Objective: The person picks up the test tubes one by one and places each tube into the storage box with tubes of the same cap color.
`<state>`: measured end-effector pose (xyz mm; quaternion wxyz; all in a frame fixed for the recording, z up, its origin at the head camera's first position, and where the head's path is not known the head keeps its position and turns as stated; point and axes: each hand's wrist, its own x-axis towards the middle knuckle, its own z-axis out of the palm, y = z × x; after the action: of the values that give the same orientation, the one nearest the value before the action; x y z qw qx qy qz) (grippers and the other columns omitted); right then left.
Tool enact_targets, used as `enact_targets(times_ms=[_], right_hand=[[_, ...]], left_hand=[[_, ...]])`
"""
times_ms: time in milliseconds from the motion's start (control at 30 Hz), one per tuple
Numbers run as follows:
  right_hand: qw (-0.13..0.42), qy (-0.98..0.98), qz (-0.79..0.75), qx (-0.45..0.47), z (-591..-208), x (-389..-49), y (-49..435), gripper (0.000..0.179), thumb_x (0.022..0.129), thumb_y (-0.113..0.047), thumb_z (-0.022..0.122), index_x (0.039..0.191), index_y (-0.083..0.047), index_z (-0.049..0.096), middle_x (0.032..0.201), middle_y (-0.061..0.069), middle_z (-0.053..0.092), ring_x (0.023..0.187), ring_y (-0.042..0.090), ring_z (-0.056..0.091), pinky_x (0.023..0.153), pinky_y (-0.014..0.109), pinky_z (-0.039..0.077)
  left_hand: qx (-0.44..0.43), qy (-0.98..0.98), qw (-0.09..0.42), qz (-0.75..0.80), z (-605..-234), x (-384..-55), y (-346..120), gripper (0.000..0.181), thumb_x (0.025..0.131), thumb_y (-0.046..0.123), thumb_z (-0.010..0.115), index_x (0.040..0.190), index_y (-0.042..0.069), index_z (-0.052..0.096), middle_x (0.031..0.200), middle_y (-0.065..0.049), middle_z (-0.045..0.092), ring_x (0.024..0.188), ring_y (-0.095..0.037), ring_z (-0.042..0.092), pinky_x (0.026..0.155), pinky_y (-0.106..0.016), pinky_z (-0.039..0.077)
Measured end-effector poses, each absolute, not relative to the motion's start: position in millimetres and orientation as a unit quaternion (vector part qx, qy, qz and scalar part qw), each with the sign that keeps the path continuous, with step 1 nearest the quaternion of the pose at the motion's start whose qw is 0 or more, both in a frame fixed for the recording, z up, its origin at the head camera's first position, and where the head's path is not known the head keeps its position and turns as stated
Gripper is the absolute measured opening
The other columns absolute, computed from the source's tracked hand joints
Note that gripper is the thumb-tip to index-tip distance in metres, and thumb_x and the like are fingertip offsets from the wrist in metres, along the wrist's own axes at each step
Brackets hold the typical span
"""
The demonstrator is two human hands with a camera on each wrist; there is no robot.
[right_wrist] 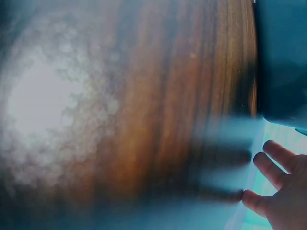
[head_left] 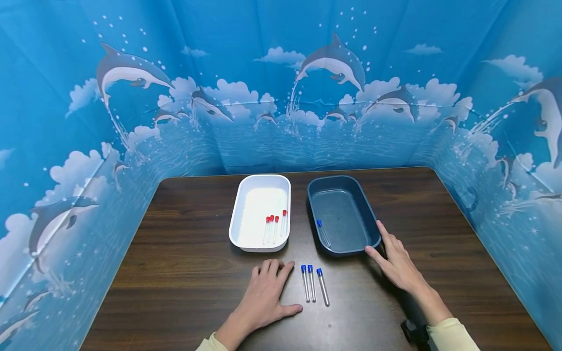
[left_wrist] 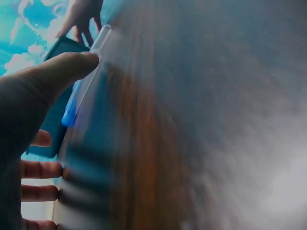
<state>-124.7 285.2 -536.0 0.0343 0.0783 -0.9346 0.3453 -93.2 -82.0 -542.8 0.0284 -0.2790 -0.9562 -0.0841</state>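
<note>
My left hand (head_left: 265,297) rests spread on the table, its fingertips on the wood and nothing held. Beside it lie several tubes with blue caps, such as the blue-capped test tube (head_left: 323,287); in the left wrist view a blue-capped tube (left_wrist: 82,93) shows beyond the thumb. With fairly straight fingers my right hand (head_left: 397,265) touches the near right corner of the dark blue tray (head_left: 313,207). Inside that tray lies one blue-capped tube (head_left: 324,235). The right wrist view shows the extended fingers (right_wrist: 271,170) near the tray's side.
Left of the dark tray stands a white tray (head_left: 252,246) holding several red-capped tubes (head_left: 275,229). Both trays are near the back of the brown wooden table (head_left: 175,273). A blue dolphin-print curtain (head_left: 246,141) surrounds the table's back and sides.
</note>
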Motion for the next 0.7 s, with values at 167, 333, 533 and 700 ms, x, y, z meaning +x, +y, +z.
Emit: enact_targets(times_ms=[167, 333, 533, 700], right_hand=[[0.033, -0.938, 0.336, 0.077, -535.9, -125.2, 284.7, 0.079, 0.100, -0.044, 0.054, 0.159, -0.022, 0.007, 0.147, 0.030, 0.036, 0.123, 0.046, 0.038, 0.094, 0.065, 0.028], [0.032, -0.937, 0.340, 0.073, -536.1, -124.4, 283.8, 0.079, 0.100, -0.044, 0.054, 0.159, -0.024, 0.006, 0.147, 0.031, 0.035, 0.124, 0.047, 0.037, 0.094, 0.065, 0.029], [0.035, -0.935, 0.344, 0.076, -536.3, -124.2, 283.4, 0.079, 0.100, -0.043, 0.054, 0.159, -0.021, 0.008, 0.147, 0.031, 0.035, 0.126, 0.047, 0.037, 0.094, 0.065, 0.030], [0.032, -0.935, 0.345, 0.075, -536.0, -123.6, 284.8, 0.079, 0.100, -0.043, 0.054, 0.159, -0.026, 0.005, 0.148, 0.031, 0.034, 0.127, 0.048, 0.036, 0.095, 0.065, 0.029]], left_hand=[[-0.279, -0.956, 0.029, -0.083, -544.5, -98.6, -69.3, 0.108, 0.067, 0.093, 0.047, 0.148, 0.022, 0.042, 0.124, -0.004, 0.046, 0.113, -0.022, 0.040, 0.082, -0.044, 0.034], [-0.279, -0.956, 0.016, -0.087, -543.4, -103.7, -61.2, 0.109, 0.065, 0.094, 0.047, 0.147, 0.023, 0.044, 0.120, -0.003, 0.044, 0.108, -0.021, 0.038, 0.078, -0.039, 0.032], [-0.281, -0.956, 0.008, -0.088, -543.5, -106.3, -57.6, 0.105, 0.065, 0.093, 0.049, 0.145, 0.023, 0.047, 0.118, -0.001, 0.043, 0.105, -0.020, 0.037, 0.075, -0.036, 0.029], [-0.284, -0.955, 0.018, -0.082, -545.0, -107.1, -55.7, 0.103, 0.066, 0.092, 0.049, 0.142, 0.024, 0.049, 0.117, -0.001, 0.042, 0.104, -0.020, 0.037, 0.075, -0.036, 0.029]])
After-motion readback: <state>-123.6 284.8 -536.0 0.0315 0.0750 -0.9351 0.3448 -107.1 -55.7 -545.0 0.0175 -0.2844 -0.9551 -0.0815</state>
